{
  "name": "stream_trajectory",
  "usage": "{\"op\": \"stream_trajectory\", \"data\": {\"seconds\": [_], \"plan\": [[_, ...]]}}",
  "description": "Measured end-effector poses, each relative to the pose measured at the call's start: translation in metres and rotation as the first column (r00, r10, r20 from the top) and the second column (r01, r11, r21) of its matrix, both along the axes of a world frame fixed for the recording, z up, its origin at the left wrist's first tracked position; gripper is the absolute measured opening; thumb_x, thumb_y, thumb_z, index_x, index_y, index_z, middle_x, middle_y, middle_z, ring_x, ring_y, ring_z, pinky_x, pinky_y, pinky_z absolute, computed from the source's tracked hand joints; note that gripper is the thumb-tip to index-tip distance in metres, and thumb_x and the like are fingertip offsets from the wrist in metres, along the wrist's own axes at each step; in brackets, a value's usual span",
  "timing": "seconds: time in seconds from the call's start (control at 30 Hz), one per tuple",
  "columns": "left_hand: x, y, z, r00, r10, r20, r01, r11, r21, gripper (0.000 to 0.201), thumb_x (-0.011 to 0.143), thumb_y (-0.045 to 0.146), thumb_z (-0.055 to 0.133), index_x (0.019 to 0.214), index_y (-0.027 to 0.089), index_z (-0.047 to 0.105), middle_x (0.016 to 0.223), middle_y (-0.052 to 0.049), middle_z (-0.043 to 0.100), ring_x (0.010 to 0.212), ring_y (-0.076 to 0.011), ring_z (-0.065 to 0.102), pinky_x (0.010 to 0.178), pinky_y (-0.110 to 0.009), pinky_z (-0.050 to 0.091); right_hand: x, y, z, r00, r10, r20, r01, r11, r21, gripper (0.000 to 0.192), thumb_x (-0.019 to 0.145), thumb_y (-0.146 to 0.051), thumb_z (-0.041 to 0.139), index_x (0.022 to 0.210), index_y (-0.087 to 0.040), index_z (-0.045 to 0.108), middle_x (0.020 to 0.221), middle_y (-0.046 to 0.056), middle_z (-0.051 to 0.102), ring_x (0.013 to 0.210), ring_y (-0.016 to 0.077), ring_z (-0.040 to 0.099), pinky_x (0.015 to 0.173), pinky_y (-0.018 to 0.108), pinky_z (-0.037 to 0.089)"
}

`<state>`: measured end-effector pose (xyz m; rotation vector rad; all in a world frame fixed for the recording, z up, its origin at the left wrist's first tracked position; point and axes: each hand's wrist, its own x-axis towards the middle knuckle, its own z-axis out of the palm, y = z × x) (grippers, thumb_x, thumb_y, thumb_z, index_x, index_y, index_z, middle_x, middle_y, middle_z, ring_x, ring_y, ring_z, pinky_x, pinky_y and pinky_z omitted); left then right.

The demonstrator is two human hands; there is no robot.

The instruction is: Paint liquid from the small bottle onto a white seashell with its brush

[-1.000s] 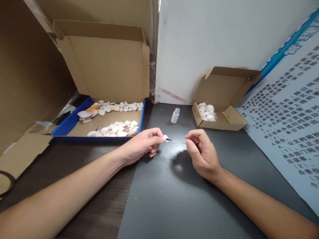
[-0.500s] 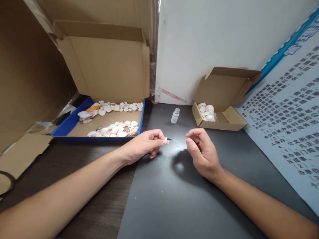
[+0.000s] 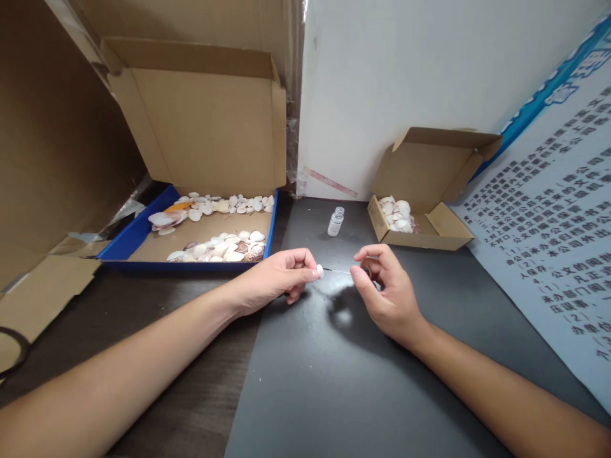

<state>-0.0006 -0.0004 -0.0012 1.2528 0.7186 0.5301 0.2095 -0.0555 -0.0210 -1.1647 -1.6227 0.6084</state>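
My left hand [image 3: 277, 278] pinches a small white shell [image 3: 319, 271] between thumb and forefinger, just above the dark mat [image 3: 334, 369]. My right hand [image 3: 384, 292] holds a thin brush [image 3: 340, 271] by its clear handle, and the dark tip touches the shell. A small clear bottle [image 3: 336, 221] stands open on the mat behind both hands.
A blue-edged cardboard tray [image 3: 138, 236] with several shells lies at the left, its lid raised. A small cardboard box [image 3: 432, 229] holding shells sits at the right. A printed poster [image 3: 554, 222] leans on the right. White board and cardboard close the back.
My right hand has moved left, closer to my left hand, bringing the brush tip against the shell. My left hand has stayed almost still.
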Motion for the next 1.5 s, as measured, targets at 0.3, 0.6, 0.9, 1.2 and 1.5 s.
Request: {"op": "stream_trajectory", "data": {"seconds": [0.3,0.6,0.9,1.2,1.5], "plan": [[-0.0003,0.0003,0.0002,1.000,-0.002,-0.007,0.002,1.000,0.002,0.020,0.085,0.031,0.069,0.078,0.019,0.055,0.053,0.008,0.043,0.050,-0.0071,0.038,0.047,-0.019,0.036,-0.0021,0.0003,0.0004,1.000,-0.018,0.005,0.018,1.000,0.017,0.010,0.092,-0.021,0.055,0.097,-0.024,0.048,0.058,-0.010,0.036,0.049,0.0106,0.033,0.047,0.024,0.028],[-0.0001,-0.0009,0.0027,0.999,-0.007,-0.033,0.008,1.000,0.017,0.021,0.085,0.032,0.069,0.077,0.019,0.054,0.056,0.008,0.044,0.051,-0.0071,0.041,0.048,-0.020,0.037,-0.0017,0.0006,-0.0005,1.000,0.010,-0.010,-0.009,0.999,0.035,0.009,0.093,-0.022,0.055,0.098,-0.024,0.048,0.062,-0.009,0.038,0.052,0.0109,0.037,0.049,0.024,0.031],[-0.0006,-0.0015,0.0044,0.998,-0.023,-0.065,0.024,0.999,0.025,0.022,0.084,0.035,0.068,0.078,0.019,0.054,0.055,0.008,0.046,0.050,-0.0074,0.043,0.050,-0.021,0.036,-0.0012,0.0003,0.0010,1.000,-0.021,-0.002,0.021,1.000,0.017,0.010,0.092,-0.023,0.056,0.097,-0.024,0.048,0.061,-0.009,0.037,0.052,0.0117,0.037,0.050,0.025,0.032],[-0.0006,-0.0011,0.0044,0.998,-0.023,-0.065,0.024,1.000,0.012,0.023,0.085,0.035,0.069,0.078,0.019,0.053,0.055,0.008,0.046,0.050,-0.0074,0.041,0.050,-0.020,0.035,-0.0016,0.0011,0.0001,1.000,-0.009,-0.002,0.009,1.000,-0.001,0.010,0.092,-0.023,0.056,0.098,-0.024,0.048,0.061,-0.009,0.037,0.052,0.0112,0.037,0.050,0.025,0.032],[-0.0013,-0.0020,0.0040,0.999,0.008,-0.038,-0.010,0.999,-0.033,0.021,0.084,0.033,0.068,0.078,0.019,0.054,0.057,0.007,0.043,0.052,-0.0085,0.038,0.051,-0.021,0.037,-0.0015,0.0000,0.0010,1.000,-0.003,-0.008,0.003,1.000,-0.006,0.010,0.090,-0.022,0.056,0.096,-0.024,0.048,0.061,-0.010,0.033,0.049,0.0101,0.031,0.046,0.024,0.027]]}}
